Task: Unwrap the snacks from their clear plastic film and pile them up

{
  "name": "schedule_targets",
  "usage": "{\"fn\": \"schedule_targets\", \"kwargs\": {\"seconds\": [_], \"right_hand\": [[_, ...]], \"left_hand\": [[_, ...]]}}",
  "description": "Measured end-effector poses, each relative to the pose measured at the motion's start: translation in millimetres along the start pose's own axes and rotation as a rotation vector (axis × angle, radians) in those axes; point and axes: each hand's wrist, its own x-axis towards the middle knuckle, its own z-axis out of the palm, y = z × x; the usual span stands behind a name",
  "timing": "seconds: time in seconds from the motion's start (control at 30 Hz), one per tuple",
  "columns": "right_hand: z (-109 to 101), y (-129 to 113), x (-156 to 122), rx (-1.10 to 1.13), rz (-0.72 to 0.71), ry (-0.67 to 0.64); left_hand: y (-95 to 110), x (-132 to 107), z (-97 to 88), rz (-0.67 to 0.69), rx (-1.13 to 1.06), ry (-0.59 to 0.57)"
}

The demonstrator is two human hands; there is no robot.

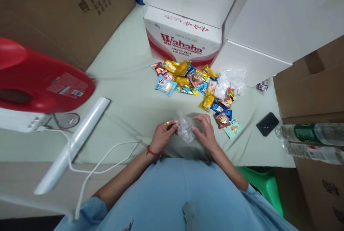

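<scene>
My left hand [163,135] pinches the edge of a crumpled clear plastic bag [185,130] just in front of my body. On the bag's other side is my right hand [206,133], its fingers apart and curved, with the fingertips close to the plastic; whether they touch it I cannot tell. Beyond both hands lies a heap of small wrapped snacks [183,81] in yellow, blue, brown and red packets. More clear plastic bags [231,83] lie crumpled at the heap's right. A light green packet [232,127] is nearest to my right hand's side.
Behind the snacks stands a Wahaba-style water carton [185,44] against white boxes [255,55]. A red bottle [45,80], a silvery tube [77,141] and a white cable [107,152] are at left. A black phone [267,124] and water bottles [317,133] lie at right.
</scene>
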Motion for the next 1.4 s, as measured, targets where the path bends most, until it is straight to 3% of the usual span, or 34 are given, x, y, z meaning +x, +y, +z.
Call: {"fn": "schedule_targets", "kwargs": {"seconds": [0.1, 0.23, 0.37, 0.43, 0.5, 0.6, 0.63, 0.73, 0.8, 0.93, 1.03, 1.17, 1.3, 1.4], "right_hand": [[1.4, -6.1, 4.9, 0.086, 0.006, -0.095], [-2.8, 0.7, 11.1, 0.464, 0.277, -0.096], [-14.6, 3.3, 12.3, 0.769, 0.558, -0.203], [-18.0, 0.8, 12.5, 0.867, 0.636, -0.238], [-18.2, -2.9, 12.9, 0.925, 0.673, -0.240], [-12.8, -9.1, 12.5, 0.919, 0.627, -0.139], [-9.8, -11.2, 11.9, 0.899, 0.599, -0.108], [0.0, -17.3, 8.6, 0.864, 0.549, -0.119], [4.1, -19.9, 6.9, 0.870, 0.538, -0.171], [-3.0, -17.4, 8.8, 0.887, 0.545, -0.136], [-20.2, -8.2, 11.2, 0.884, 0.569, -0.056], [-39.2, 6.9, 9.0, 0.823, 0.569, -0.055], [-40.7, 12.7, 4.4, 0.617, 0.422, -0.027], [-34.5, 3.5, 0.9, 0.456, 0.245, -0.041]], "left_hand": [[3.8, -2.2, 2.2, 0.013, -0.003, -0.044], [7.4, -4.0, -2.3, -0.018, -0.105, -0.039], [9.1, -1.0, -11.9, -0.048, -0.283, -0.046], [8.3, 1.5, -14.3, -0.085, -0.346, -0.076], [6.7, 2.8, -14.2, -0.089, -0.360, -0.008], [5.9, 0.4, -10.5, 0.023, -0.256, 0.227], [6.8, -1.2, -8.2, 0.073, -0.200, 0.246], [12.1, -4.2, 1.4, 0.166, -0.060, 0.101], [15.0, -2.0, 8.0, 0.156, -0.037, 0.018], [13.2, 7.4, 7.4, 0.084, -0.219, 0.076], [10.5, 9.6, -6.7, 0.044, -0.353, 0.101], [12.0, 8.3, -24.7, -0.009, -0.385, 0.078], [16.1, 6.7, -25.8, -0.020, -0.245, 0.122], [21.5, 2.9, -13.6, -0.209, -0.150, -0.057]]}}
